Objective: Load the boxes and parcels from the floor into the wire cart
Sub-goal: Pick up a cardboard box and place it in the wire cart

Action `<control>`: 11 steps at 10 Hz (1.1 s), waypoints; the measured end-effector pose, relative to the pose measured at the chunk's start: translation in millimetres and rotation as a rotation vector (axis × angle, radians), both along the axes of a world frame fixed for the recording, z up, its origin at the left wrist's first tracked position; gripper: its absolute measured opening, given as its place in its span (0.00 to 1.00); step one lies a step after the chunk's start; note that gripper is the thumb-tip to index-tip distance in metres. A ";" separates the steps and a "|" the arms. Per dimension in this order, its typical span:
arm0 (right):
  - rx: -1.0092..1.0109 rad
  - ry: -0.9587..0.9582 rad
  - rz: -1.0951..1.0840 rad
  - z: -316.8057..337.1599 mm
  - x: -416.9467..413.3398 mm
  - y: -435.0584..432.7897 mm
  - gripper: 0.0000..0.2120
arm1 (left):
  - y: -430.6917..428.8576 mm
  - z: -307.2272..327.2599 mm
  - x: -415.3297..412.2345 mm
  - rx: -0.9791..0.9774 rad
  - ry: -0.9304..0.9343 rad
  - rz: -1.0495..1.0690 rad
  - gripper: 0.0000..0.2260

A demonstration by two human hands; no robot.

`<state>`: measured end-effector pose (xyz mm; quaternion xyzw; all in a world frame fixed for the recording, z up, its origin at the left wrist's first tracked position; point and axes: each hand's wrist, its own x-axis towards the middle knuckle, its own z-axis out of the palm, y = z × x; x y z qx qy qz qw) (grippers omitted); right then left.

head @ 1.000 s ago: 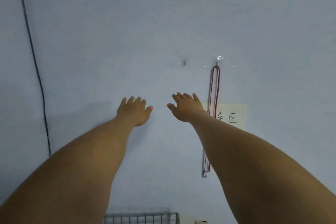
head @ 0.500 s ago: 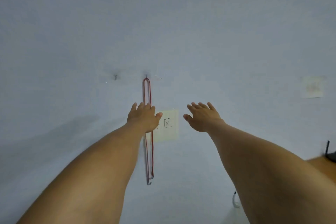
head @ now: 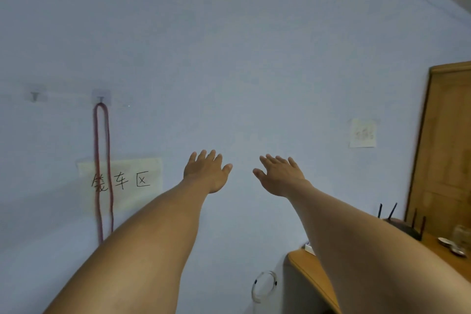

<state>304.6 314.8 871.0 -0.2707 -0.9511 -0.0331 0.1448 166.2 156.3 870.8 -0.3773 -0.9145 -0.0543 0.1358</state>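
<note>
Hands: left hand (head: 206, 172) and right hand (head: 280, 177) side by side, apart, before the wall (head: 242, 46).
Sign: paper sign (head: 137, 181) on the wall, 9 o'clock of the left hand.
Cord: cord (head: 103, 160) hangs from a hook (head: 101, 98), down across the sign's left part.
Second hook: second hook (head: 35, 96), 9 o'clock of the first.
Note: note (head: 362, 133), 2 o'clock of the right hand.
Door: door (head: 443, 148), 3 o'clock of the note.
Desk: desk (head: 311, 278), 5 o'clock of the right hand, under the forearm.
Router: router (head: 405, 227) on the desk, behind the forearm.
Cable: cable loop (head: 263, 285), 9 o'clock of the desk.
</note>
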 end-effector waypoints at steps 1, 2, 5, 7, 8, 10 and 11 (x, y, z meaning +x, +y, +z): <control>-0.040 0.017 0.009 -13.6 -11.0 30.8 0.31 | 28.5 -8.0 -6.2 -0.011 -0.018 0.017 0.30; -0.073 -0.015 0.018 -34.5 -27.9 53.2 0.32 | 53.7 -22.9 -18.7 -0.030 -0.041 0.012 0.30; -0.123 -0.158 0.021 -129.7 -82.0 115.2 0.32 | 115.1 -130.0 -84.0 -0.095 -0.184 0.007 0.30; -0.224 -0.332 0.058 -234.0 -112.7 150.9 0.31 | 135.6 -253.6 -112.0 -0.163 -0.372 0.067 0.30; -0.314 -0.381 0.085 -299.5 -133.5 163.9 0.30 | 140.8 -326.6 -118.7 -0.159 -0.495 0.143 0.30; -0.553 -0.554 0.124 -502.1 -147.1 177.3 0.31 | 149.9 -531.3 -87.6 -0.073 -0.834 0.372 0.30; -0.714 -0.644 0.072 -617.1 -131.9 174.8 0.30 | 152.1 -653.5 -51.0 -0.003 -1.064 0.507 0.31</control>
